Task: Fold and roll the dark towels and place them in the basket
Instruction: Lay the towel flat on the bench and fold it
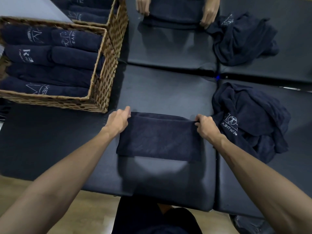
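A dark navy towel lies folded into a wide band on the black padded table in front of me. My left hand holds its far left corner, and my right hand pinches its far right corner with curled fingers. The towel's near edge is lifted slightly off the table and blurred. A woven wicker basket stands at the left, holding several rolled dark towels with white logos.
A heap of unfolded dark towels lies right of my right hand. Another heap sits at the far right. Across the table, another person's hands hold a folded towel. A second basket stands behind the first.
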